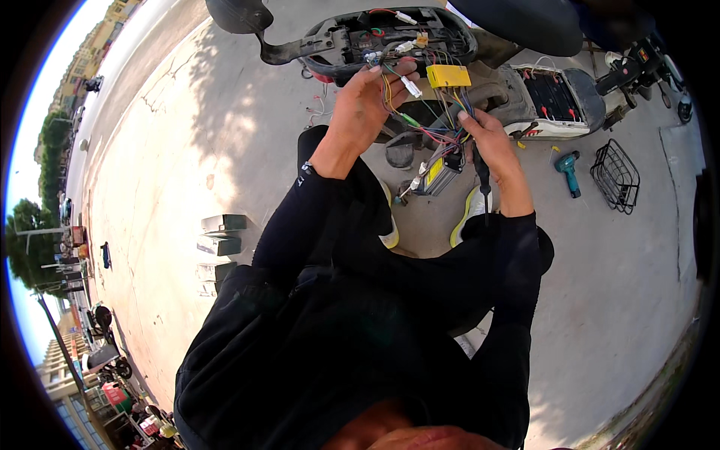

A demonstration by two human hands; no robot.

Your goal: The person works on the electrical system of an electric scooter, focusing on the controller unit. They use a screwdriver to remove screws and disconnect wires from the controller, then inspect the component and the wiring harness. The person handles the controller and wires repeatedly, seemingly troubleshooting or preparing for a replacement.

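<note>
My left hand (361,111) is closed at the fingertips on a few thin wires, close to a white plug connector (411,86). My right hand (491,141) pinches a bundle of coloured wires (448,129) between thumb and fingers. Between and just beyond my hands, a yellow box-shaped part (448,76) sits among the wires, at the edge of the opened scooter body (339,46). Below the bundle hangs or rests a finned metal box (442,176) with a yellow label; which of the two is unclear. A black cable (484,184) drops under my right hand.
The scooter's floorboard is open, showing black batteries (553,94). On the concrete at right lie a teal power drill (570,174) and a black wire basket (615,176). Several dark block-shaped items (220,244) stand at left. My shoes (469,214) flank the metal box.
</note>
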